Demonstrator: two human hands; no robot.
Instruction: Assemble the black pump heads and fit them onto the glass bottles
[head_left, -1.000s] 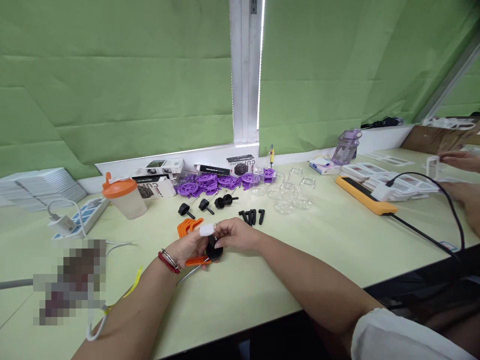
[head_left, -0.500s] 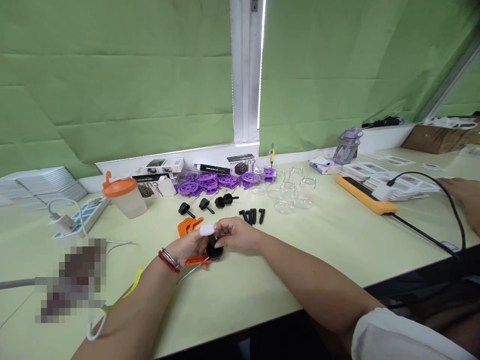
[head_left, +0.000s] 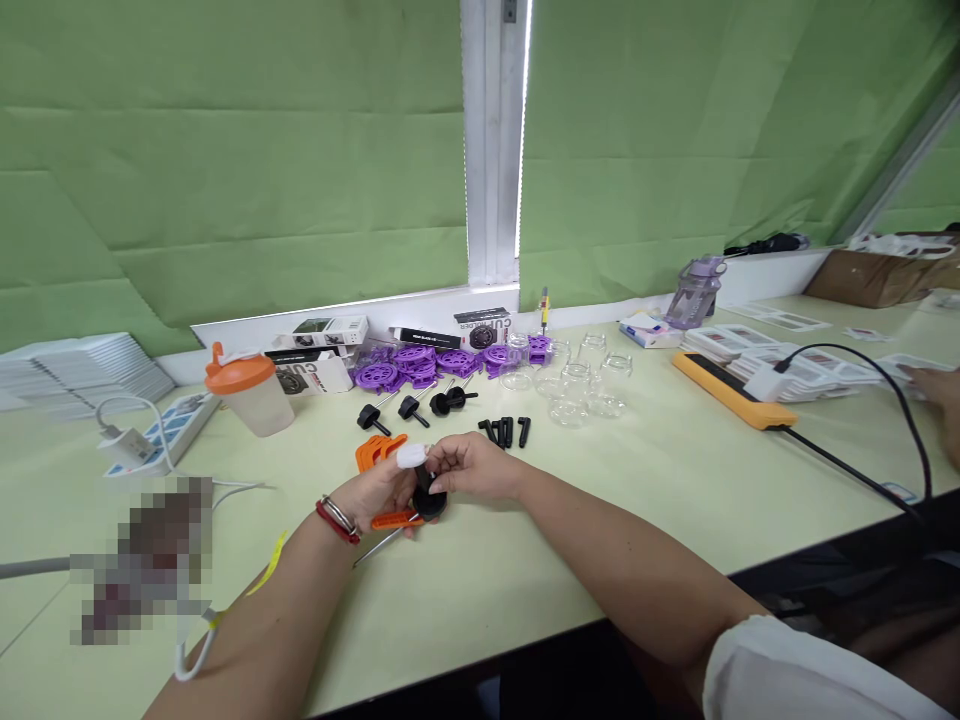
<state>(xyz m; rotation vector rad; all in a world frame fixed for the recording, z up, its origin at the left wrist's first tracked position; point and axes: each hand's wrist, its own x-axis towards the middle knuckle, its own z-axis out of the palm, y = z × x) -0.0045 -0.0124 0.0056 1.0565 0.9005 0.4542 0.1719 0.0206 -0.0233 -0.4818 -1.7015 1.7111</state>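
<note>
while the left hand (head_left: 382,492) curls its fingers around a black round part (head_left: 430,502), the fingers of the right hand (head_left: 472,465) pinch it at the upper end, their tips partly hidden. this part is held over the near side of the worktop (head_left: 637,490), with a bright orange plastic strip (head_left: 396,520) and a thin metal rod (head_left: 375,547) beside it. as i judge, it is not finished. farther back, black discs (head_left: 369,417) seem already fitted with stems; smooth black elbow pieces (head_left: 523,432), purple openwork wheels (head_left: 416,360) and glossy, transparent rounded vessels (head_left: 576,375) lie apart, so much appears left.
</note>
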